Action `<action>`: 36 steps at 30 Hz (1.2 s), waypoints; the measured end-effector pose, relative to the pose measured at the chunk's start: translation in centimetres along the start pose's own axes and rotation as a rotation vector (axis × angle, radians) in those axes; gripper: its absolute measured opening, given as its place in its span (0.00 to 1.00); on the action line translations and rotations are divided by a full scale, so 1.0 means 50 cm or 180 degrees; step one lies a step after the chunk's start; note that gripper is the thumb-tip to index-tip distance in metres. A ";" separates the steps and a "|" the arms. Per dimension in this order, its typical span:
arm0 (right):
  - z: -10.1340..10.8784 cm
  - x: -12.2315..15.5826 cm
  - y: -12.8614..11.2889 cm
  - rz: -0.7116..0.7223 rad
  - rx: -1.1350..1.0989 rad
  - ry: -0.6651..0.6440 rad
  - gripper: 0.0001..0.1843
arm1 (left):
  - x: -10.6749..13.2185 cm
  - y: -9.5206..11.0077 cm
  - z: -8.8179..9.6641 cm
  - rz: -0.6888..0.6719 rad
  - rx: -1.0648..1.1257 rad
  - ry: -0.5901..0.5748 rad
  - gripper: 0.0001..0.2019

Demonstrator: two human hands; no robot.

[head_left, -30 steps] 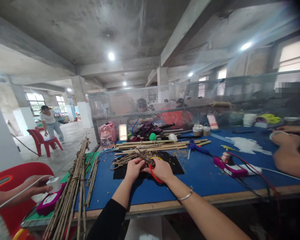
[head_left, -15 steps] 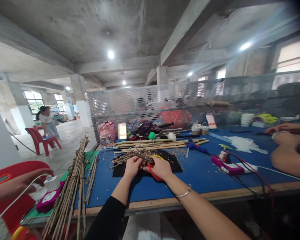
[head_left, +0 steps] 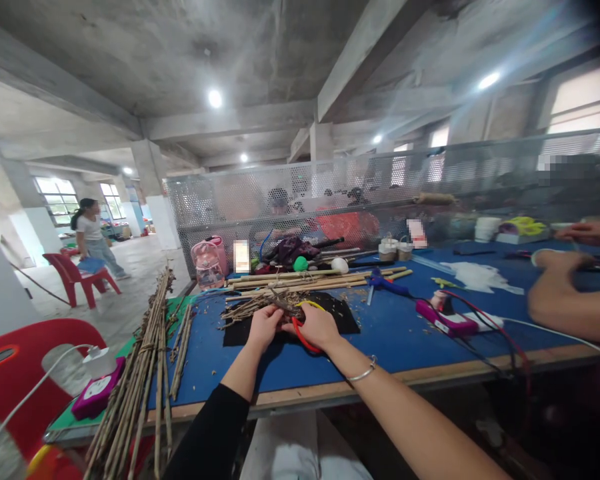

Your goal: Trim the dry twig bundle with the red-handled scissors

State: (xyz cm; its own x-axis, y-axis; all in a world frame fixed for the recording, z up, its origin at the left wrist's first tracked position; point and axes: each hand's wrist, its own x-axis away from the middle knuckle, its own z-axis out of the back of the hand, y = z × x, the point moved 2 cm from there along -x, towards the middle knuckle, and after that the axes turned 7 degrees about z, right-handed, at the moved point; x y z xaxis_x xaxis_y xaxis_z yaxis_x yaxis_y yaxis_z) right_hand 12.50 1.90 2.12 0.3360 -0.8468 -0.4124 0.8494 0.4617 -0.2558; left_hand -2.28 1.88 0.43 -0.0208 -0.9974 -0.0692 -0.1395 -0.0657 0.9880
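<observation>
My left hand (head_left: 263, 326) is closed on a short brown twig (head_left: 280, 306) over a black mat (head_left: 338, 319) on the blue table (head_left: 395, 343). My right hand (head_left: 317, 327) grips red-and-yellow-handled scissors (head_left: 301, 335) right beside it, blades at the twig. A loose pile of cut twigs (head_left: 250, 308) lies just beyond my left hand. Long bamboo sticks (head_left: 310, 280) lie across the table behind the mat.
A bundle of long sticks (head_left: 147, 363) runs along the table's left edge beside a magenta device (head_left: 96, 396). A magenta glue gun (head_left: 443, 321) with cables lies right. A co-worker's arm (head_left: 563, 297) rests far right. A mesh screen (head_left: 330, 200) backs the table, red chairs (head_left: 77, 277) stand left.
The view has shifted slightly downward and right. The co-worker's hand at the lower left has pulled out of sight. My hands stay together at the twig and scissors.
</observation>
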 end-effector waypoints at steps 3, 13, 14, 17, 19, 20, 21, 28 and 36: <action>0.001 0.001 -0.002 -0.0078 -0.0016 -0.0077 0.29 | 0.002 0.002 -0.001 -0.0090 -0.0044 -0.0009 0.15; -0.004 -0.002 0.002 -0.0072 0.0009 -0.0128 0.30 | -0.002 -0.004 0.003 -0.0137 -0.0109 0.0115 0.15; -0.005 -0.002 0.003 -0.0073 0.0012 -0.0144 0.30 | -0.002 -0.004 0.003 -0.0132 -0.0099 0.0111 0.15; -0.006 -0.003 0.003 -0.0055 0.0009 -0.0175 0.30 | 0.000 -0.003 0.004 -0.0124 -0.0139 0.0092 0.15; -0.005 -0.003 0.003 -0.0038 0.0008 -0.0168 0.30 | 0.001 -0.002 0.003 -0.0101 -0.0169 0.0067 0.15; -0.004 -0.003 0.003 -0.0034 0.0013 -0.0153 0.30 | 0.002 -0.001 0.002 -0.0089 -0.0173 0.0060 0.15; -0.003 -0.003 0.002 -0.0032 0.0022 -0.0133 0.30 | 0.003 0.000 0.002 -0.0083 -0.0172 0.0055 0.15; 0.004 -0.001 -0.002 -0.0079 0.0081 -0.0146 0.28 | 0.004 0.007 -0.001 -0.0055 -0.0173 0.0065 0.16; 0.007 0.002 -0.005 -0.0034 0.0092 0.0018 0.31 | 0.001 0.004 0.004 -0.0127 -0.0175 0.0279 0.11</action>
State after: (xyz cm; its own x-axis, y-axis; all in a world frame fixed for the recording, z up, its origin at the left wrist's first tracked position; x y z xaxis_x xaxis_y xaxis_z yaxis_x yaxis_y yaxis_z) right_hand 12.46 1.62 2.43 0.3246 -0.8501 -0.4147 0.8644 0.4446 -0.2349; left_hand -2.52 1.80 0.60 0.0706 -0.9926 -0.0989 -0.0837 -0.1046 0.9910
